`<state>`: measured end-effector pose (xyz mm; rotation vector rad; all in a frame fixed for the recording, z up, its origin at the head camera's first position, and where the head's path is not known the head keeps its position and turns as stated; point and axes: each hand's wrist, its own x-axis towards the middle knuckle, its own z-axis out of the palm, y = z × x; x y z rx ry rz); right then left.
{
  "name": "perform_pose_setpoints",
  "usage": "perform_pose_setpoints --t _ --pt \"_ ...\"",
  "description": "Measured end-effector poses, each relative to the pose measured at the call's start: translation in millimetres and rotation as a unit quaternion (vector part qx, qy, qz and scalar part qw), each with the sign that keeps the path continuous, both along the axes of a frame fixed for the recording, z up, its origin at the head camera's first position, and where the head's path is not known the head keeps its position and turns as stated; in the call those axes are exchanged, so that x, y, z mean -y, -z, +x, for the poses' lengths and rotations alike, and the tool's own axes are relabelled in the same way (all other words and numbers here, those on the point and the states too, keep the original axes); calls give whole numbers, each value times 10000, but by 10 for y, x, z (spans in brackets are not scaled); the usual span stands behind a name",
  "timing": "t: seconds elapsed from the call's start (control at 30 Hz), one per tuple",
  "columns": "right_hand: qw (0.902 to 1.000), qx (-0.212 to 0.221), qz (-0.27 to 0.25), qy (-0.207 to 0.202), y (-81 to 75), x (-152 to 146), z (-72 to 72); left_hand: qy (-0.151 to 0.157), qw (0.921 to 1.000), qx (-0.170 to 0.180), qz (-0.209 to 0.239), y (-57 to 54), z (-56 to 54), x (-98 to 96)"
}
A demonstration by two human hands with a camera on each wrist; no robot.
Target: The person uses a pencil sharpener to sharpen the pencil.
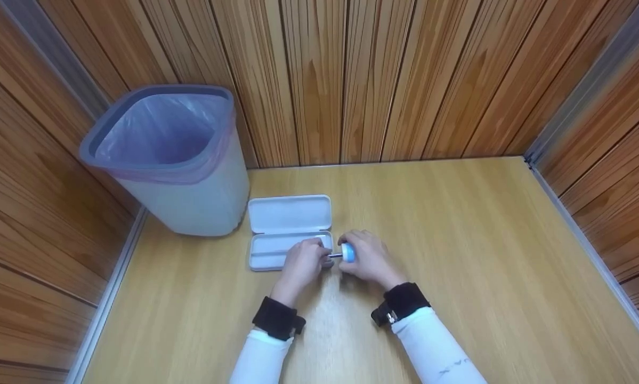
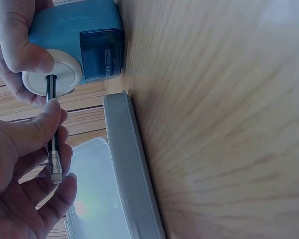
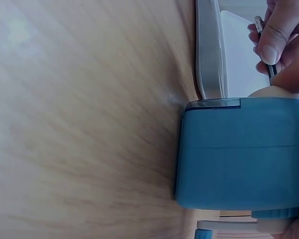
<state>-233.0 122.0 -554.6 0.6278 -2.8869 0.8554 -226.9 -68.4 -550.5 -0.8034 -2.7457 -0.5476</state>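
Observation:
My left hand (image 1: 302,262) pinches a dark pencil (image 2: 51,88) between thumb and fingers. The pencil's metal band and eraser end point away from a blue hand-crank pencil sharpener (image 3: 244,154), and its other end is in the hole of the sharpener's white round front. My right hand (image 1: 371,258) grips the sharpener, with a thumb or finger pressed on that white front. A dark see-through shavings drawer (image 2: 102,54) shows low on the sharpener. In the right wrist view the crank arm (image 3: 234,225) is partly visible at the back. The pencil's tip is hidden inside.
An open white pencil case (image 1: 290,214) lies just behind and beside my left hand, its lid folded back. A bin (image 1: 191,205) with a liner stands at the back left. Wood-panelled walls (image 1: 319,80) enclose the wooden tabletop (image 1: 484,240).

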Motion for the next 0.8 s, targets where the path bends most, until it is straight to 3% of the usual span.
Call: perform_pose_setpoints --t 0.17,0.4,0.8 --pt "10000 -6 39 11 -13 -2 -9 -9 9997 182 150 -6 -9 15" --pt "9999 136 89 26 -23 20 4 81 9998 171 97 -19 6 46" --pt "9993 347 112 68 -12 13 24 -79 9973 723 71 -66 20 48"
